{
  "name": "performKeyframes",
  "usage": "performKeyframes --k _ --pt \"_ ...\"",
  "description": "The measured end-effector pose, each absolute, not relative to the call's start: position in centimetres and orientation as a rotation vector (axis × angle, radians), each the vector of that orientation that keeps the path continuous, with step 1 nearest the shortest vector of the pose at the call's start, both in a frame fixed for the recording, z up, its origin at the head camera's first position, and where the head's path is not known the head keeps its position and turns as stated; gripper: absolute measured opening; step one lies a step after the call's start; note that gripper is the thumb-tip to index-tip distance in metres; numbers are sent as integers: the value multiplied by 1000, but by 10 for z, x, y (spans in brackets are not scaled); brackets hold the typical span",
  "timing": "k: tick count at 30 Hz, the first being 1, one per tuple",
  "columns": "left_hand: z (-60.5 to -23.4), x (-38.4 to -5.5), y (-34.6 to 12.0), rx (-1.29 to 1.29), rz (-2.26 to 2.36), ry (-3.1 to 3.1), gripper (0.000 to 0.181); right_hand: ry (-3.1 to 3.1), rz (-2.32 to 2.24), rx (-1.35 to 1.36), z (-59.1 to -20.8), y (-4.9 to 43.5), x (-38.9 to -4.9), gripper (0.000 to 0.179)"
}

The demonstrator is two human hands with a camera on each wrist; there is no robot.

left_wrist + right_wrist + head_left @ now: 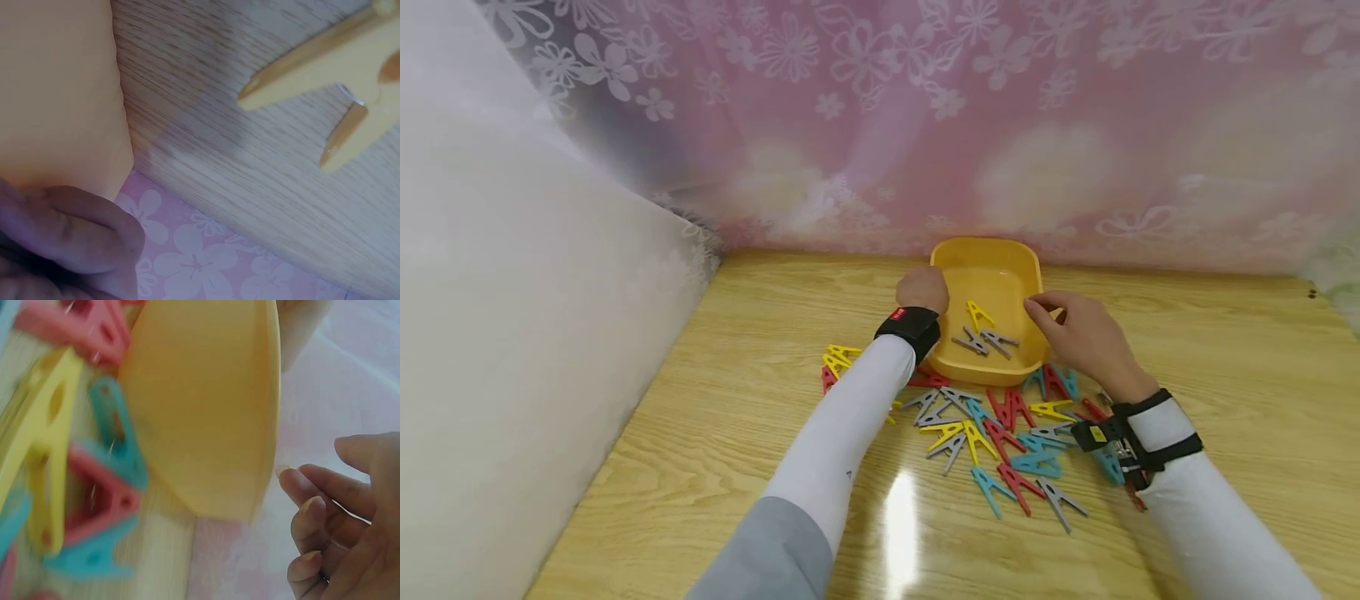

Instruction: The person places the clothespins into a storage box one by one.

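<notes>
A yellow plastic basin (987, 373) stands near the back of the table, with one yellow clothespin (978, 315) and two grey clothespins (1000, 341) inside. My left hand (923, 290) is at its left rim, fingers curled against the basin wall (59, 94) in the left wrist view; it appears to grip the rim, though the contact is partly hidden. By the right rim is my right hand (1078, 333), holding nothing. Its fingers are loosely bent in the right wrist view, with a fingertip (294, 481) close beside the basin rim (273, 394).
Red, blue, yellow and grey clothespins (992, 437) lie scattered in front of the basin. Some lie partly under the left forearm and right wrist. A pink flowered cloth (865, 125) hangs behind the wooden table (700, 467), and a white cloth (512, 292) borders the left side.
</notes>
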State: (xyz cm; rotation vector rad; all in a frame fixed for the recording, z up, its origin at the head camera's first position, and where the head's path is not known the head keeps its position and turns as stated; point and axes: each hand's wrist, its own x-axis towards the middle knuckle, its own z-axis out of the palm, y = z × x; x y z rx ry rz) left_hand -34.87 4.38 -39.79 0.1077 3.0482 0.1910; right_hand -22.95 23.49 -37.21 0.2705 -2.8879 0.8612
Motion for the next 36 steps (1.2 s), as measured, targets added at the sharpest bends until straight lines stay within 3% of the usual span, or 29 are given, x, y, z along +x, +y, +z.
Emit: performKeyframes --k 21,36 --pt "-400 -351 45 115 169 3049 26 -2982 840 150 -387 325 -191 50" --pt "-398 -351 45 120 169 3058 25 -3199 793 224 -407 349 -170 53"
